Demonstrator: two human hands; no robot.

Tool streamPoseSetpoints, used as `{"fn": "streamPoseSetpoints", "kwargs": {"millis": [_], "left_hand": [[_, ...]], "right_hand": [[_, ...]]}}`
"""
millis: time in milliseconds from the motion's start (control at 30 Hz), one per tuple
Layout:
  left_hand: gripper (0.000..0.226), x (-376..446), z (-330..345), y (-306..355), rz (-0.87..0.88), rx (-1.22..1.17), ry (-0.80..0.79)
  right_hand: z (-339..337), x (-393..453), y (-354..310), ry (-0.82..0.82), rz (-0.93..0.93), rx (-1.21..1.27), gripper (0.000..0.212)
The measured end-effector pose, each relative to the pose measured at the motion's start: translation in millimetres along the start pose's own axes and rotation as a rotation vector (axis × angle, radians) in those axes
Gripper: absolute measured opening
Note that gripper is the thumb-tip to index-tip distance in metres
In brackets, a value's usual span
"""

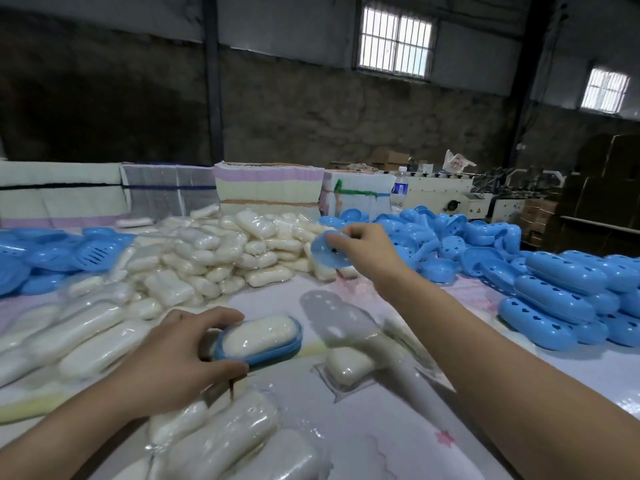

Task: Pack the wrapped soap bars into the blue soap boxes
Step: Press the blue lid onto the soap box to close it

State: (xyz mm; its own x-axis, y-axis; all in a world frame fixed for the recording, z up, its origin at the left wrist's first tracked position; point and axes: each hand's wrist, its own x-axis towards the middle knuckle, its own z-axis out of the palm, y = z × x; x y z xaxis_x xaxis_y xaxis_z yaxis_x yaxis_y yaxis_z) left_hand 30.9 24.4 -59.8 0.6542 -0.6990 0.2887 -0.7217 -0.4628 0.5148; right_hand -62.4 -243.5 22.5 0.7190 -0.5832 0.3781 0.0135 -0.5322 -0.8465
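Note:
My left hand (173, 358) grips a blue soap box base (277, 351) near the middle of the table, and a white wrapped soap bar (259, 334) lies in it. My right hand (367, 251) is raised farther back and pinches a blue box lid (323, 252) by its rim, above the table. A large heap of wrapped soap bars (214, 251) fills the centre back. One loose wrapped bar (349, 367) lies just right of the held base.
Closed blue soap boxes (571, 296) are stacked at the right. Loose blue lids and bases (460, 237) pile at the back right, and more blue parts (52, 254) at the left. More wrapped bars (225, 441) lie near me. Bundled stacks (266, 185) and a water bottle (399, 188) stand behind.

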Motion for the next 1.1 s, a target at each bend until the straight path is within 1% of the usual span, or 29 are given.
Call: {"fn": "streamPoseSetpoints", "kwargs": {"millis": [67,133,167,200,267,367,433,567,633,700,767,800,867,967,1100], "left_hand": [[0.065,-0.9,-1.0,1.6,0.009,-0.039,-0.008],[0.076,-1.0,-1.7,2.8,0.013,-0.068,-0.012],[0.081,-0.8,-2.0,3.9,0.014,-0.076,-0.009],[0.084,-0.3,-2.1,4.9,0.012,-0.077,-0.003],[0.088,0.0,-2.8,7.0,0.001,-0.072,0.004],[0.092,0.1,-2.9,8.5,-0.022,-0.043,-0.011],[0.088,0.5,-3.2,7.9,-0.037,-0.024,-0.006],[0.085,2.3,-3.3,5.2,-0.048,-0.003,-0.007],[0.088,3.1,-2.8,3.9,-0.058,-0.01,0.001],[0.094,4.0,-2.7,3.4,-0.075,-0.025,0.002],[0.098,4.7,-3.3,3.2,-0.087,-0.042,-0.005],[0.097,5.0,-3.6,3.2,-0.089,-0.044,-0.007],[0.094,5.1,-4.3,3.4,-0.091,-0.043,-0.01],[0.092,5.7,-4.7,3.6,-0.09,-0.034,-0.015],[0.091,6.1,-4.1,2.6,-0.084,-0.038,-0.015]], "right_hand": [[15.3,-16.5,-19.0,-0.202,0.134,0.305,0.015],[27.6,-29.3,-24.1,-0.377,0.299,0.473,0.011],[33.2,-33.2,-22.0,-0.435,0.358,0.53,0.011],[38.1,-35.4,-18.0,-0.458,0.399,0.577,0.01],[44.8,-36.8,-10.4,-0.403,0.438,0.617,0.009],[48.5,-35.1,0.8,-0.311,0.429,0.532,0.014],[50.8,-35.9,6.0,-0.31,0.398,0.433,0.019],[52.2,-41.8,7.2,-0.323,0.214,0.227,0.022],[52.5,-45.9,6.9,-0.399,0.114,0.142,0.017],[52.1,-47.6,9.6,-0.527,-0.059,-0.094,0.013],[50.5,-46.5,13.0,-0.657,-0.161,-0.288,0.034],[49.0,-45.9,13.3,-0.693,-0.179,-0.334,0.044],[47.1,-44.7,13.5,-0.712,-0.22,-0.355,0.05],[46.0,-42.2,14.3,-0.726,-0.264,-0.294,0.047],[44.5,-41.1,13.0,-0.724,-0.295,-0.229,0.052]]}}
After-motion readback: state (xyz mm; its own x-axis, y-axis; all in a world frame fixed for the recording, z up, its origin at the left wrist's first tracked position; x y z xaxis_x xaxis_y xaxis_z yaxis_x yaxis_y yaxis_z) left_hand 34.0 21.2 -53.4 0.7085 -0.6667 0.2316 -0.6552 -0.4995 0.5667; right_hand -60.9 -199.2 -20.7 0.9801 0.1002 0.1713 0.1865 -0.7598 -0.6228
